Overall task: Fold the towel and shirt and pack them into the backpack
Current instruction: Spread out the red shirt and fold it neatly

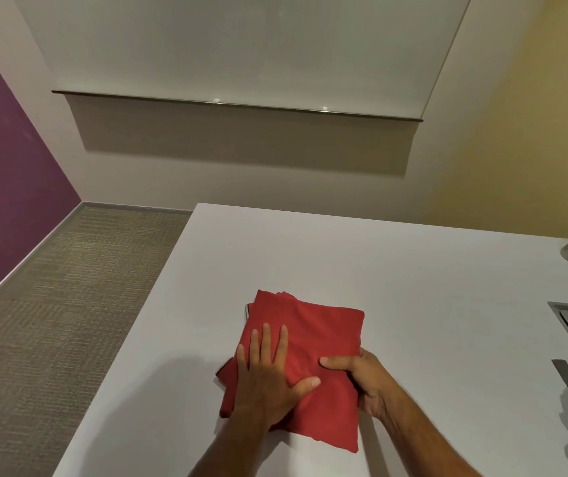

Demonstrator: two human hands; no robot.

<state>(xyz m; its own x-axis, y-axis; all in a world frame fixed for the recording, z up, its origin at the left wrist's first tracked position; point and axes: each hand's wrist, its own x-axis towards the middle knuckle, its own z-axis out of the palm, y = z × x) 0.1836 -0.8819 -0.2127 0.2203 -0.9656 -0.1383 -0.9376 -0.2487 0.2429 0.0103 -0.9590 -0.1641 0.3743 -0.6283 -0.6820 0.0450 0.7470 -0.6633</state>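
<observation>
On the table [413,270], left hand [269,380] flattens red shirt [324,339]; right hand [365,380] pinches its edge

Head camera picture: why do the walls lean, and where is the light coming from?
Head view: the wide-angle lens bends straight lines, so the whiteboard tilts; the hands' shadows fall left on the white table beside the red shirt, suggesting light from the right; two glare spots mark the whiteboard's ledge.

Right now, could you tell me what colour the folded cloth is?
Red cloth, head view.
</observation>
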